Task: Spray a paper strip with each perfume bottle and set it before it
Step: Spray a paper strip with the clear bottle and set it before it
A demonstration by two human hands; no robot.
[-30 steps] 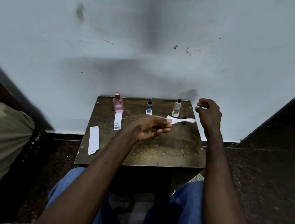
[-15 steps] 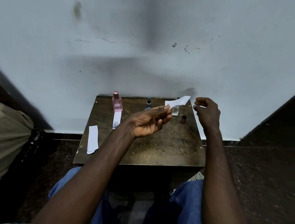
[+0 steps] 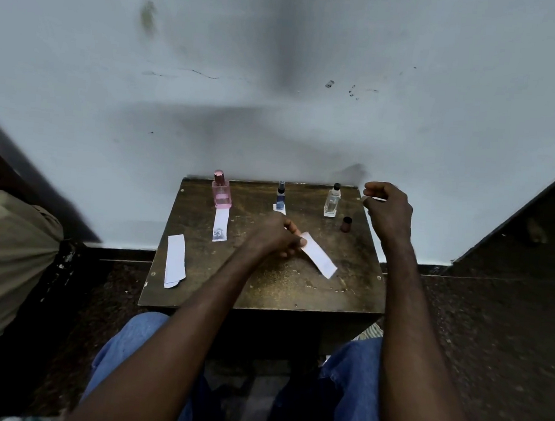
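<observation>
Three perfume bottles stand along the back of a small brown table (image 3: pixel 356 293): a pink bottle (image 3: pixel 221 192), a blue bottle (image 3: pixel 281 197) and a clear bottle (image 3: pixel 332 203). A paper strip (image 3: pixel 220 227) lies before the pink bottle. A short bit of another strip (image 3: pixel 279 208) shows before the blue one, the rest hidden by my left hand (image 3: pixel 275 238). That hand pinches one end of a white strip (image 3: pixel 319 259) low over the table's middle. My right hand (image 3: pixel 388 209) hovers at the back right corner, fingers curled, with a small pale spot at its fingertips that I cannot identify.
A dark cap (image 3: pixel 346 224) stands right of the clear bottle. Spare white strips (image 3: pixel 175 265) lie at the table's left edge, partly overhanging it. A pale wall rises right behind the table. My knees in blue jeans sit below it, and an olive cloth bundle (image 3: pixel 3 265) is on the left.
My left hand has turned over and come down toward me with the strip, from up by the clear bottle to low over the table's middle. My right hand has barely moved.
</observation>
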